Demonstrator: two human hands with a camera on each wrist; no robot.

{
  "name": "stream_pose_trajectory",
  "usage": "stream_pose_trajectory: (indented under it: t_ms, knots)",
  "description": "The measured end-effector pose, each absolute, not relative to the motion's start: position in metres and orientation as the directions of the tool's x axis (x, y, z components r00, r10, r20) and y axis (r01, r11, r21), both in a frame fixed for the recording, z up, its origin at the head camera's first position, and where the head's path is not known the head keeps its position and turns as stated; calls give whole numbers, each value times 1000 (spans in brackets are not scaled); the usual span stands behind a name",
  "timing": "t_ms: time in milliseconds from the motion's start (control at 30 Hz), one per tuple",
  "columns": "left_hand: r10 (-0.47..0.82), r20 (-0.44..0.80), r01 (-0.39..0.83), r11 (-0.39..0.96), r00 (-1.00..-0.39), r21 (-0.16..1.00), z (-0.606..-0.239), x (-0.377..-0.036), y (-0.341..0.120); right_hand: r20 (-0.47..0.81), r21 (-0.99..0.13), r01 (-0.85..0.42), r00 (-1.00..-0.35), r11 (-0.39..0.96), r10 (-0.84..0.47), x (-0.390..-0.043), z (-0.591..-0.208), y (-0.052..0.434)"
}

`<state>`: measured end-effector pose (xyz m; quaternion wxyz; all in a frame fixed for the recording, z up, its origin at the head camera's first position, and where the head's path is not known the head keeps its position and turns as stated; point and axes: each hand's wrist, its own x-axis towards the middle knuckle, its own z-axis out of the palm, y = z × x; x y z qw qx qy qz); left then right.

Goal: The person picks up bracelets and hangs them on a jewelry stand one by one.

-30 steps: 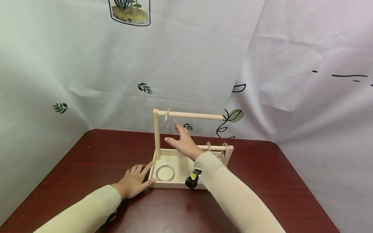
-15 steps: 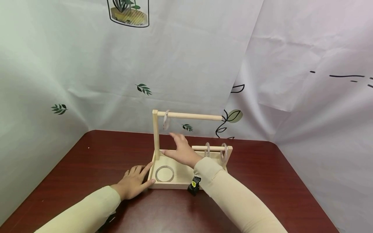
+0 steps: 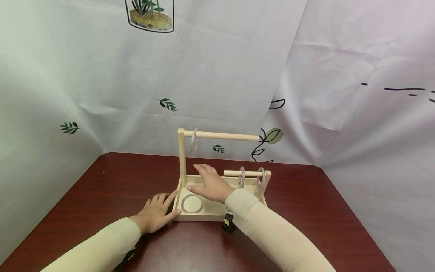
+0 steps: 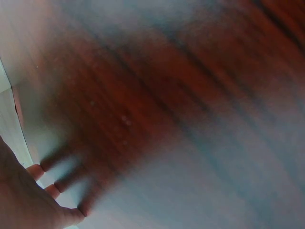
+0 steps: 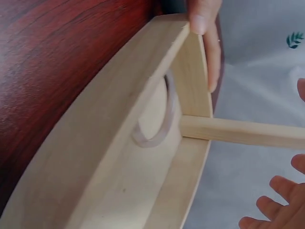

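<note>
A light wooden stand [image 3: 217,216] with a tray base sits on the dark red table [image 3: 299,223]. One clear ring [image 3: 194,139] hangs on its upper rod [image 3: 224,135]. Two clear rings [image 3: 242,176] [image 3: 262,177] hang on the lower rod [image 3: 234,173]. A further clear ring [image 3: 192,203] [image 5: 159,124] lies flat in the tray. My right hand [image 3: 208,183] hovers open, palm down, just above that flat ring. My left hand [image 3: 157,211] lies flat on the table, its fingers [image 5: 206,28] against the tray's left corner. The left wrist view is a blur of table [image 4: 157,105].
Printed white cloth [image 3: 210,68] hangs behind and on both sides of the table. A small black and yellow device [image 3: 229,222] hangs under my right wrist near the tray's front edge.
My right hand has come down from near the ring on the upper rod to just above the ring lying in the tray. My left hand has stayed put.
</note>
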<state>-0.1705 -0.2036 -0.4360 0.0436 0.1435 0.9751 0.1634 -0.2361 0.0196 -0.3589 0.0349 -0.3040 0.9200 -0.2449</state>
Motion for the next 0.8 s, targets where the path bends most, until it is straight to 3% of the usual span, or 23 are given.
stream_pose_trajectory:
  t_ms: [233, 800]
  knots:
    - [291, -44, 261, 906, -956, 333, -436, -170, -203, 62, -424, -570, -794, 704, -605, -236, -367, 19]
    - [290, -48, 258, 906, -956, 335, -437, -171, -203, -54, -457, -544, -773, 704, -632, -243, -386, 17]
